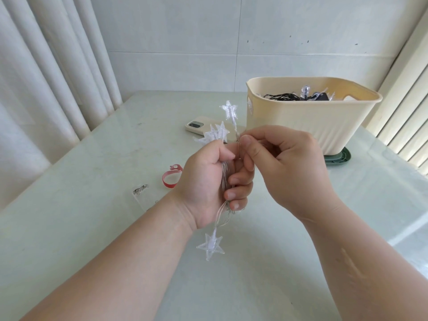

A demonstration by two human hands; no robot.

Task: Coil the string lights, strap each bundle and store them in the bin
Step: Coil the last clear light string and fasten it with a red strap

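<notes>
Star string lights [223, 177]: held in the air over the table [92, 147], in front of the bin [312, 126] and to its left, apart from it.

Left hand [207, 181]: gripping the gathered clear wires, with the fingers curling round the bundle. A cluster of stars [216, 134] is sticking out above the fist. One star [211, 245] is hanging below it on a short run of wire.

Right hand [291, 163]: pinching a wire strand between thumb and forefinger, right at the top of the left fist. The two hands are touching. One star [228, 110] is standing up above the pinch.

Bin: cream plastic, sitting on a green lid or base [338, 156] whose edge is showing at the bin's lower right. A dark-wired light string [289, 97] is lying inside it, with clear bulbs showing among the wires. How full the bin is, I cannot tell.

Red strap [171, 179]: lying looped on the table, well left of the bin, partly hidden behind the left hand.

Clear battery box [141, 198]: lying further left of the bin than the strap, with a metal spring showing at its far end.

Phone [196, 127]: lying face down just left of the bin, behind the stars.

White curtains [46, 77] are hanging far left of the bin, and a tiled wall is standing behind it.
</notes>
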